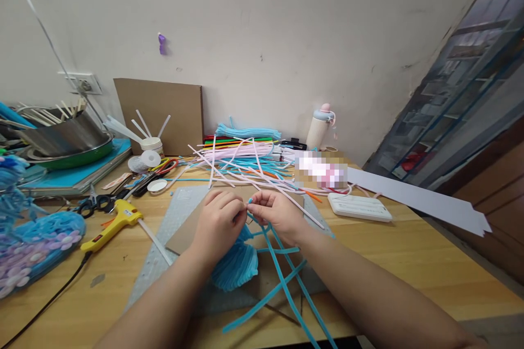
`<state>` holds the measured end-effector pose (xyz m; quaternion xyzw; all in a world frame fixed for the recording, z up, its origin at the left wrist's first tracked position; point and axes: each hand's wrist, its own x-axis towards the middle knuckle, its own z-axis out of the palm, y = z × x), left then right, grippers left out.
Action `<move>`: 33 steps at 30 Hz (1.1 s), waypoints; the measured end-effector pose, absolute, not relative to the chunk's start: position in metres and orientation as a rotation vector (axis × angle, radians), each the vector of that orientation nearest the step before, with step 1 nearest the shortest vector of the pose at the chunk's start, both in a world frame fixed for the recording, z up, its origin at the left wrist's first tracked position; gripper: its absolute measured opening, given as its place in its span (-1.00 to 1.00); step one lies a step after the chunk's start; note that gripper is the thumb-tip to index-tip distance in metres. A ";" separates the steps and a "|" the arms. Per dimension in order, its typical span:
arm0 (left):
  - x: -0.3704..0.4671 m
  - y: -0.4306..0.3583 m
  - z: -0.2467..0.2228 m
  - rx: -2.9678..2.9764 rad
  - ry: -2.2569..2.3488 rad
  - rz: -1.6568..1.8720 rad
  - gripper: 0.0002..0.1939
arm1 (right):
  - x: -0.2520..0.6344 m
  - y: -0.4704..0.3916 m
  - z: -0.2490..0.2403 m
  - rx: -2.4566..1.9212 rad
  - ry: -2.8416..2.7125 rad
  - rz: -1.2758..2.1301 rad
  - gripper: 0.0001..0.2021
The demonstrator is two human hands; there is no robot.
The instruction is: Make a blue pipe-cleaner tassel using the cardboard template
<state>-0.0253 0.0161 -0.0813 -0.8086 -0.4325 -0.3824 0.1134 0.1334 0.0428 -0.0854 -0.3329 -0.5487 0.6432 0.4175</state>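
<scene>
Both hands meet above a piece of cardboard (187, 232) on a grey cutting mat (153, 262). My left hand (220, 222) has its fingers curled in a pinch near the tip of a blue stem; what lies between them is too small to make out. My right hand (278, 216) pinches a blue pipe cleaner (250, 201) between thumb and finger, its tip showing. Below the hands is a fan-shaped blue fuzzy piece (235, 268), partly hidden by my left hand. Several long blue stems (282, 272) cross one another beneath my right hand and reach the table's front edge.
Pink and blue pipe cleaners (241, 152) lie heaped behind the mat. At left are a yellow glue gun (110, 227), scissors (96, 203) and a blue floral piece (41, 245). A white power bank (359, 207) and a bottle (319, 128) stand to the right.
</scene>
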 end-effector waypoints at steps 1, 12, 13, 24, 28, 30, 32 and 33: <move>-0.025 0.016 -0.082 -2.360 -1.273 -1.149 -0.84 | 0.134 0.043 -0.085 -0.849 -1.390 1.605 -0.66; -0.026 0.018 -0.085 -2.346 -1.233 -1.205 -0.88 | 0.133 0.048 -0.090 -0.935 -1.517 1.481 -0.65; -0.025 0.019 -0.085 -2.350 -1.237 -1.207 -0.88 | 0.134 0.048 -0.091 -0.934 -1.525 1.470 -0.67; -0.025 0.017 -0.081 -2.419 -1.271 -1.147 -0.87 | 0.140 0.051 -0.083 -1.028 -1.597 1.439 -0.79; -0.025 0.015 -0.079 -2.533 -1.190 -1.005 -0.63 | 0.143 0.050 -0.077 -1.056 -1.651 1.419 -0.86; -0.025 0.015 -0.079 -2.557 -1.180 -0.971 -0.62 | 0.144 0.048 -0.072 -1.083 -1.666 1.473 -0.90; -0.025 0.016 -0.079 -2.561 -1.190 -0.964 -0.65 | 0.144 0.046 -0.067 -1.119 -1.669 1.526 -0.92; -0.025 0.016 -0.079 -2.562 -1.191 -0.966 -0.66 | 0.144 0.046 -0.065 -1.135 -1.668 1.538 -0.92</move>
